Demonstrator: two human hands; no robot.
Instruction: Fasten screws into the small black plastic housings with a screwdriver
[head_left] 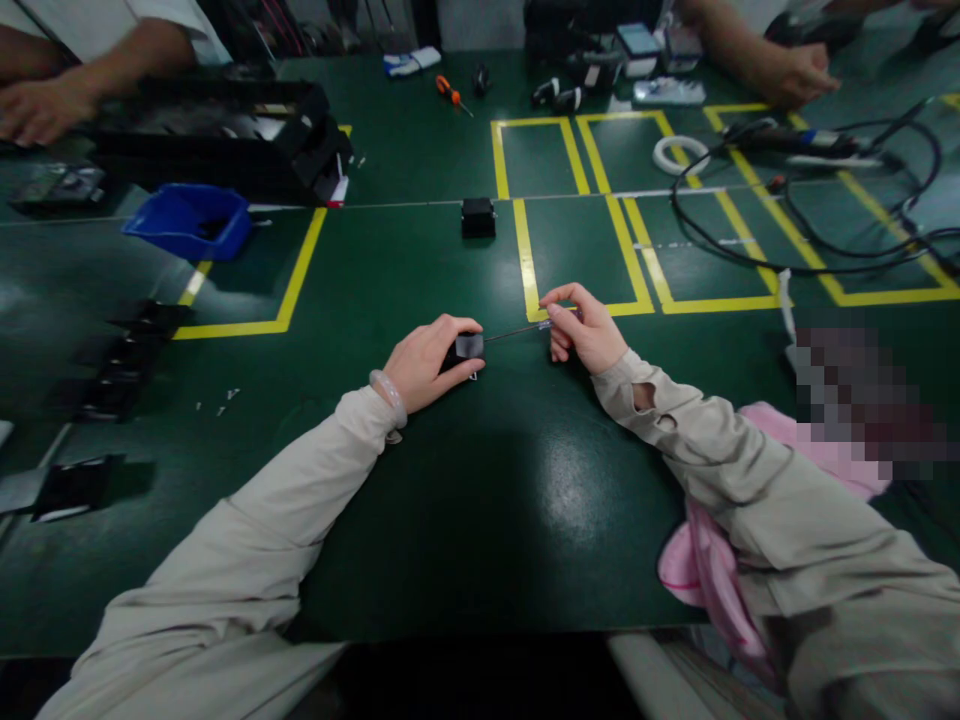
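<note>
My left hand [431, 362] is closed around a small black block [469, 347] on the green table [480, 480]. In my right hand [587, 330] is a thin screwdriver [517, 332], pinched by its handle, most of which the fingers hide. Its metal shaft points left, and the tip meets or nearly meets the right side of the block. A second black block [478, 217] stands farther back on the table, beyond both hands.
At the left are a blue bin [199, 222], black parts [124, 365] and small white pieces [227, 402]. An orange screwdriver [448, 92] lies at the back. Black cable [810, 268] coils at the right, above pink cloth [817, 445]. Other people's hands [799, 75] are across the table.
</note>
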